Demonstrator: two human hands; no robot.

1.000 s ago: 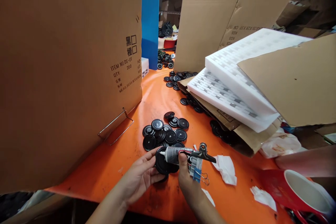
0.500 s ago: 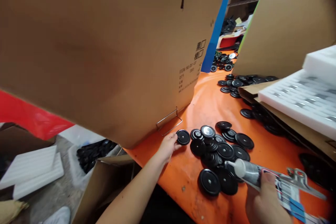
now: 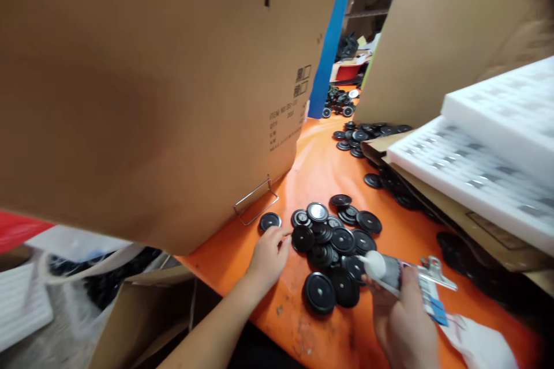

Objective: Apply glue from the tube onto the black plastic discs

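Observation:
My left hand (image 3: 267, 256) rests low over the orange tabletop, its fingers stretched toward the near edge of a pile of black round discs (image 3: 341, 239). The nearest disc (image 3: 302, 238) is at the fingertips; whether they touch it I cannot tell. Just beyond the hand, a single black disc (image 3: 270, 221) lies apart from the pile. My right hand (image 3: 402, 305) is wrapped round a squeeze tube (image 3: 392, 274) with a white nozzle end, which points left over the discs. A metal clip (image 3: 435, 273) sits by the tube's rear end.
A tall cardboard sheet (image 3: 173, 98) stands on the left, with a bent wire stand (image 3: 256, 202) at its foot. White foam trays (image 3: 476, 167) lie on cardboard at right. More black discs (image 3: 359, 135) lie farther back. An open carton (image 3: 134, 311) is below the table edge.
My left hand has let go of the black disc, which now lies by the wire stand, and has moved toward the pile. The view has shifted right; my right hand still holds the tube.

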